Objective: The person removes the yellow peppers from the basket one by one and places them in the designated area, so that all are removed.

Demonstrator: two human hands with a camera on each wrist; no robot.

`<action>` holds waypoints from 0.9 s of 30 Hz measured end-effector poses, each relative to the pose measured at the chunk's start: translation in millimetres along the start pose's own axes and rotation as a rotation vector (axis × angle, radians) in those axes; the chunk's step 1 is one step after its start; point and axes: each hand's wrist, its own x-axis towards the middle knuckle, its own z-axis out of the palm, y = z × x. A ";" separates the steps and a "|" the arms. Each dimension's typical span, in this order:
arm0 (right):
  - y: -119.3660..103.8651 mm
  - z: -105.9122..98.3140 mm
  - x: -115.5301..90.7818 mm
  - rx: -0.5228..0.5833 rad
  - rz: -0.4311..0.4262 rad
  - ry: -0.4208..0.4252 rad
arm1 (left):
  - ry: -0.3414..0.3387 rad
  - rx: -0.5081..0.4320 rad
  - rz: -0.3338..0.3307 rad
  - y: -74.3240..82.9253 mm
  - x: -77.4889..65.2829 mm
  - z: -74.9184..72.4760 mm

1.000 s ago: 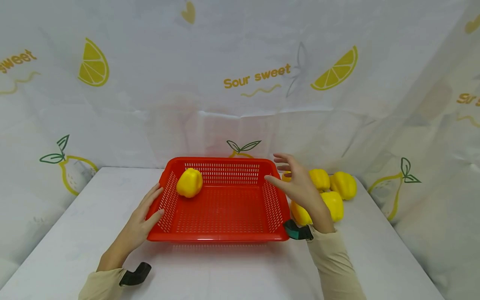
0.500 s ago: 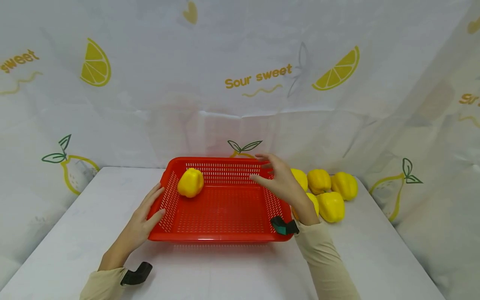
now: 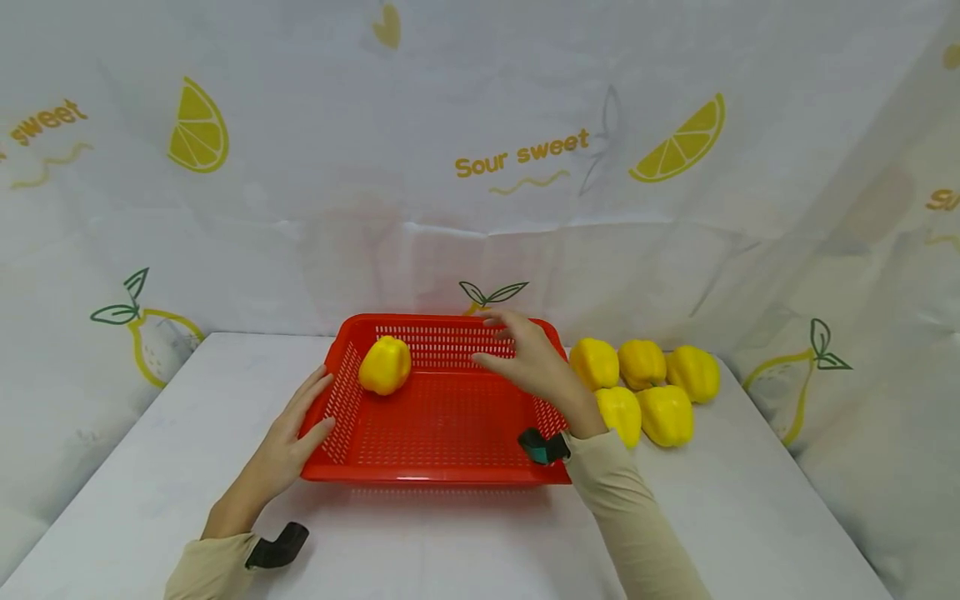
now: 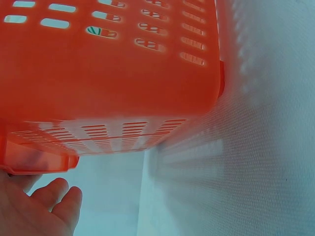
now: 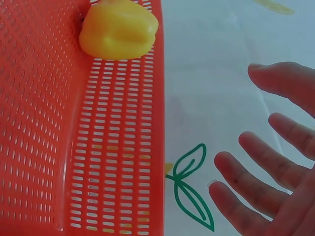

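Observation:
A red plastic basket (image 3: 442,475) with slotted walls stands on the table, one yellow bell pepper (image 3: 385,366) in its far left corner. My left hand (image 3: 279,454) rests at the basket's left rim, fingers extended; the left wrist view shows its fingers (image 4: 68,209) beside the outer wall. Above the basket's right part hovers my right hand (image 3: 528,358), holding nothing. In the right wrist view its fingers (image 5: 261,172) are spread and apart from the basket, and the pepper (image 5: 118,29) shows inside the far wall.
Several more yellow bell peppers (image 3: 666,415) lie grouped on the white table (image 3: 450,550) just right of the basket. Behind the table hangs a white cloth (image 3: 315,250) printed with lemons. A dark camera mount (image 3: 277,546) is strapped at the left wrist.
My right hand has moved left, from over the peppers by the basket's right side to above the basket, uncovering those peppers. The left hand stays at the rim.

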 end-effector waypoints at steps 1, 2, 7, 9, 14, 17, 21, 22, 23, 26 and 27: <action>-0.1 1.3 1.6 -0.004 -0.005 -0.005 | 0.000 0.003 0.000 0.1 0.1 0.1; -0.3 2.8 3.4 -0.005 -0.008 -0.009 | 0.000 0.005 -0.001 0.4 0.2 0.1; -2.8 11.1 10.9 0.003 -0.018 -0.045 | -0.005 0.002 -0.010 1.2 0.4 -0.1; -4.2 14.4 12.9 0.013 -0.015 -0.064 | -0.005 0.004 -0.015 1.6 0.4 -0.1; -6.5 23.3 19.0 -0.011 -0.020 -0.097 | -0.007 0.018 -0.021 2.7 -0.1 -0.2; -8.1 28.7 22.5 -0.037 -0.005 -0.117 | -0.006 0.025 -0.021 3.4 -0.3 -0.4; -9.0 36.3 26.2 -0.074 0.018 -0.151 | -0.002 0.033 -0.019 3.9 -0.3 -0.4; -9.1 38.3 27.1 -0.083 0.019 -0.160 | -0.002 0.030 -0.019 4.1 -0.4 -0.5; -9.3 40.3 28.0 -0.091 0.019 -0.168 | -0.002 0.028 -0.019 4.0 -0.3 -0.5; -9.3 46.2 30.4 -0.121 0.014 -0.187 | -0.005 0.026 -0.021 3.8 -0.1 -0.4; -9.1 48.2 31.2 -0.128 0.013 -0.193 | -0.006 0.025 -0.021 3.7 0.0 -0.3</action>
